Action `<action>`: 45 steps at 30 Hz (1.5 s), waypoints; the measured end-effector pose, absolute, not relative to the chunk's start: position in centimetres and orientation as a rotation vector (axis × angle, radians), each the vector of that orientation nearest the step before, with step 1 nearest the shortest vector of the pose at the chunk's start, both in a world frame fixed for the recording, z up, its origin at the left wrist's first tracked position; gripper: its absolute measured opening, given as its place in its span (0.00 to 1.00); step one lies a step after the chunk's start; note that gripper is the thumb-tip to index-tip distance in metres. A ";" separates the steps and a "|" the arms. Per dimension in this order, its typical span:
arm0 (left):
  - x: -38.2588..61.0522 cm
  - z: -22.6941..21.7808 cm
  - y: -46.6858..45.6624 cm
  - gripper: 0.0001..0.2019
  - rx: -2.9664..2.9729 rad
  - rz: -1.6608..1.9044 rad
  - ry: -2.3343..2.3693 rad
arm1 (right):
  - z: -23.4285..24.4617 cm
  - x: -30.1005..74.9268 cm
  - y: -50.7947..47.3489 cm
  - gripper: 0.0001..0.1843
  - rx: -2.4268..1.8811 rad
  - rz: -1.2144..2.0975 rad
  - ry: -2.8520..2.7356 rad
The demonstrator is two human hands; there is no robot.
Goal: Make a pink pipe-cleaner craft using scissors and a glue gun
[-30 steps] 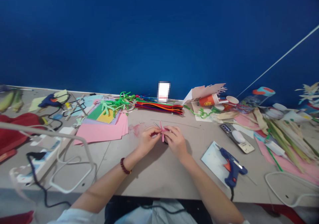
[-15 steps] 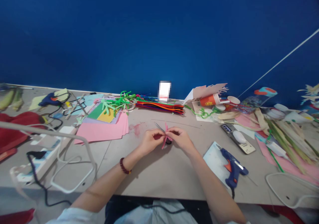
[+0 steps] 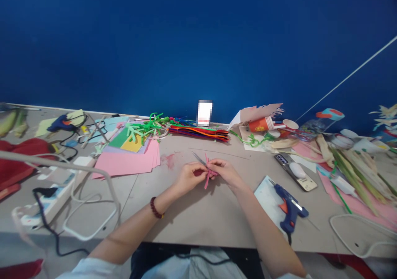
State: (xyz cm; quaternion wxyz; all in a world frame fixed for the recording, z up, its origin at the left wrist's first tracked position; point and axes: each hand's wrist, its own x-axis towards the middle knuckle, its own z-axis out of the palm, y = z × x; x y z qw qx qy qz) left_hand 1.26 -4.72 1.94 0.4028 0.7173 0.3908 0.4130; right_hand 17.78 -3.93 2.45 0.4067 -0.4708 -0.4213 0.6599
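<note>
My left hand (image 3: 190, 177) and right hand (image 3: 225, 173) pinched a pink pipe cleaner (image 3: 206, 182) between them, its long axis pointing away from me, neither hand clearly nearer. Scissors (image 3: 198, 158) poked out past my left fingers.
</note>
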 end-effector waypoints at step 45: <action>1.2 2.6 -4.2 0.11 0.973 1.132 0.816 | 2.2 18.6 -3.7 0.23 -0.979 1.660 -1.359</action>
